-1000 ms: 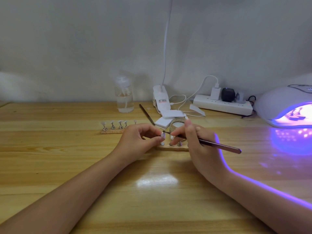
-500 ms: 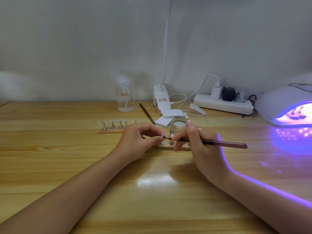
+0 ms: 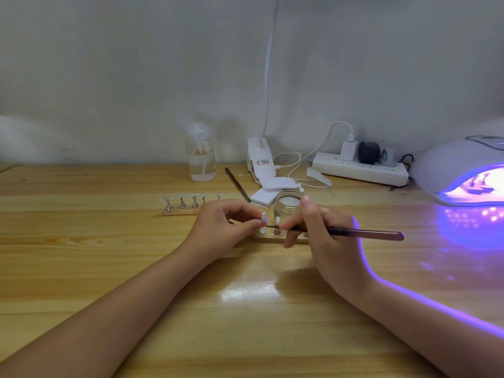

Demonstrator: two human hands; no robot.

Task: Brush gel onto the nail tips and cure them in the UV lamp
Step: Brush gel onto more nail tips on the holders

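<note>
My left hand (image 3: 221, 227) pinches a small nail tip holder with a pale nail tip (image 3: 264, 217) just above a wooden strip (image 3: 268, 238) that carries more holders. My right hand (image 3: 321, 241) grips a dark thin brush (image 3: 362, 233), whose bristle end touches the held nail tip. An open glass gel jar (image 3: 288, 205) stands right behind my fingers. A second wooden strip (image 3: 181, 211) with several nail tips on metal stands lies to the left. The white UV lamp (image 3: 461, 170) glows violet at the far right, with holders inside it.
A clear pump bottle (image 3: 201, 156), a white clip lamp base (image 3: 260, 165), white pads (image 3: 275, 185), a spare brush (image 3: 236, 184) and a power strip (image 3: 360, 169) with plugs and cables line the back of the wooden table (image 3: 109, 268).
The brush handle has flattened toward level and its tip has slid left onto the held nail tip. My left hand has barely moved.
</note>
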